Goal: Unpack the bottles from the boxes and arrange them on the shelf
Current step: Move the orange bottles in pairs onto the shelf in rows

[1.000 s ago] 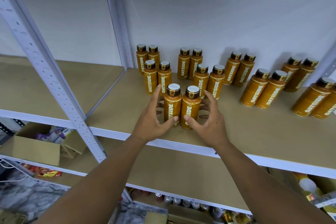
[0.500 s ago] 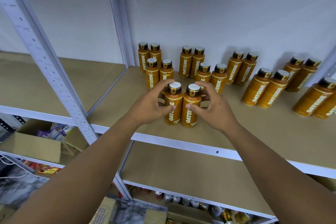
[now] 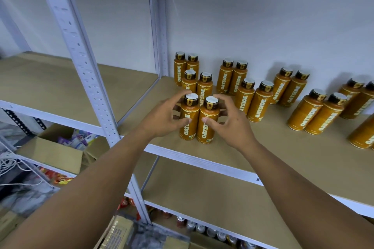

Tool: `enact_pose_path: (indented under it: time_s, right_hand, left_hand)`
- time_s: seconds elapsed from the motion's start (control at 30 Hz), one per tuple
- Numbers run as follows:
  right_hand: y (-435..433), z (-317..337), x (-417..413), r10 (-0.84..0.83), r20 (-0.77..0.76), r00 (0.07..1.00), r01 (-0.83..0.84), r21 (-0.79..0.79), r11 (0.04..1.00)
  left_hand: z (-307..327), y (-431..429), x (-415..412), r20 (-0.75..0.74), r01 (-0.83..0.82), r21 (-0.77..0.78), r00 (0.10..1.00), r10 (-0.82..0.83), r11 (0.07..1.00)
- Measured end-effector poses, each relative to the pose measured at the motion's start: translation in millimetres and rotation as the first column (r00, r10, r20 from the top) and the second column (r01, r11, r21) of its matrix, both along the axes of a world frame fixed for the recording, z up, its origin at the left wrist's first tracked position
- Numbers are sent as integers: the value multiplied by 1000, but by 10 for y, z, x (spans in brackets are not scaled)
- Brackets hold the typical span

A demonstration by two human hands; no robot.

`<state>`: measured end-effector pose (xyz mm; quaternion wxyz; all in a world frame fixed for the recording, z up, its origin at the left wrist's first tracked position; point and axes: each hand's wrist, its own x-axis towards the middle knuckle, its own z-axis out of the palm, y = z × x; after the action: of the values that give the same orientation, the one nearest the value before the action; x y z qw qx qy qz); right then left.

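1. The left hand (image 3: 162, 116) curls around the left bottle of the front pair (image 3: 189, 119): its thumb presses the label and its fingers reach round the back near the cap.
2. The right hand (image 3: 232, 125) mirrors it on the right bottle of the front pair (image 3: 208, 122), with the thumb on the front of the label and the fingers wrapped behind the shoulder.
3. Both hands pinch their bottles from the outside, so the two stand upright and touch side by side, close to the front edge of the shelf (image 3: 222, 147).
4. Both are orange OATSIDE bottles with dark caps and pale cap tops, the label running vertically.
5. Just behind them stands a second pair (image 3: 199, 86), and behind that a third pair (image 3: 186, 66) against the white wall (image 3: 263, 16); together they form a column two bottles wide.
6. To the right, more pairs (image 3: 253, 99) stand in similar columns along the same board, running off the right edge.
7. A perforated white upright (image 3: 81, 56) crosses in front at the left.
8. Beyond it, on a lower level, an open cardboard box (image 3: 54, 153) holds small packets.
9. Cans (image 3: 202, 228) line the lowest level in view, under both forearms.
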<state>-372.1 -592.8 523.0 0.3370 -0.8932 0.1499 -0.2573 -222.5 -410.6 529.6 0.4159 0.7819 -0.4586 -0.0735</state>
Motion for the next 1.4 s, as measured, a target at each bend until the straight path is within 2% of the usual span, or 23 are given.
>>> enact_pose_path:
  time_s: [0.47,1.4]
  right_hand:
    - [276,-27,225,45,-3,999,-45,-34,998]
    - [352,-48,170,26,14,1000,-26,-28,999]
  left_hand:
    - [-1,347,167,-3,-18,-15,1000,18,1000]
    - [-33,407,138,8,-20,-21,1000,20,1000]
